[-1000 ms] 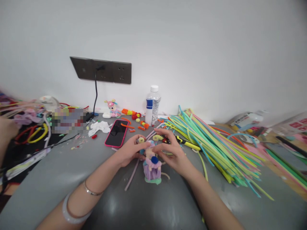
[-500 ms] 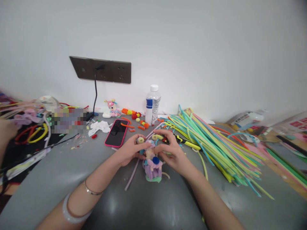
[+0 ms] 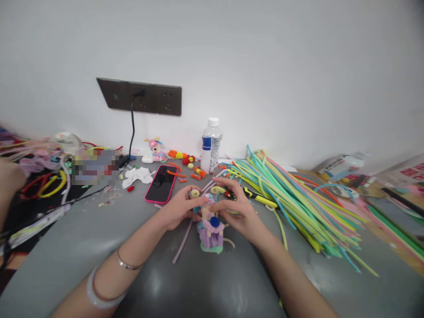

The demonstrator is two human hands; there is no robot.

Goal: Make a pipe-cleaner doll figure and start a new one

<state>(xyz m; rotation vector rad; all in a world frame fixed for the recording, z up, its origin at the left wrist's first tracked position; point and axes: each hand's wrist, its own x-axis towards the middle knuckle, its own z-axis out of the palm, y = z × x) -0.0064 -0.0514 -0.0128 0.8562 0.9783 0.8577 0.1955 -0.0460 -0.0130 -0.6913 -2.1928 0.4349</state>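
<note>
A small pipe-cleaner doll (image 3: 212,234) stands upright on the grey table, with a purple body, a green base, a blue pompom at its front and yellow coils on its head. My left hand (image 3: 181,206) grips its head from the left, thumb at the front. From the right, my right hand (image 3: 237,210) has its fingers curled round the head, with thumb and fingertips against it. Part of the head is hidden behind my fingers. A purple pipe cleaner (image 3: 183,243) lies left of the doll.
A pink-cased phone (image 3: 161,184) and crumpled tissue (image 3: 137,176) lie left. Behind stand a bottle (image 3: 211,145) and another pipe-cleaner figure (image 3: 156,149). A big bundle of pipe cleaners (image 3: 298,203) spreads right, beside a yellow-black cutter (image 3: 260,197). Another person's arm (image 3: 9,181) shows far left.
My right thumb and fingers have shifted slightly at the doll's head. My left hand and the doll stay almost where they were.
</note>
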